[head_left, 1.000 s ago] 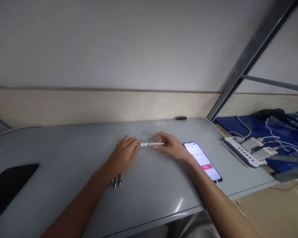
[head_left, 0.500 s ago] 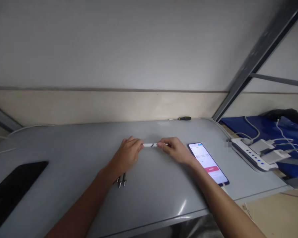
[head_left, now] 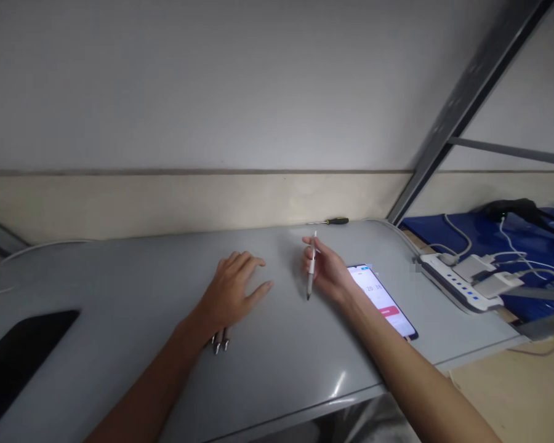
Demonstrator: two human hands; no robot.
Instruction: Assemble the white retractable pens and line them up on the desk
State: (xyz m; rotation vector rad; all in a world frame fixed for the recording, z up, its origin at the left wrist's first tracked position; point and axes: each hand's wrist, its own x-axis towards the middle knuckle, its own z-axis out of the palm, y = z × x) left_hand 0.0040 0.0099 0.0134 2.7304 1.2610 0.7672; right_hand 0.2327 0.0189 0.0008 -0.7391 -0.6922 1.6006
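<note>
My right hand (head_left: 329,269) grips a white pen (head_left: 311,266) between thumb and fingers, its dark tip pointing down toward the grey tabletop (head_left: 277,369). To the left, my left hand (head_left: 234,288) is empty, thumb and index finger apart, low over the table. Several pens (head_left: 221,341) with shiny metal tips lie partly hidden beneath my left wrist. Close by my right forearm lies a phone (head_left: 388,307) with a lit timer screen, its left side partly covered by that arm.
A screwdriver (head_left: 337,221) lies at the table's back edge by the wall. On the right sits a white power strip (head_left: 461,289) with chargers and cables plugged in. A black flat object (head_left: 28,351) lies at the left. A metal post (head_left: 443,151) rises at the back right.
My left hand has let go of the pen and its fingers have spread. My right hand has turned the pen from lying level between both hands to nearly upright. The view has shifted slightly.
</note>
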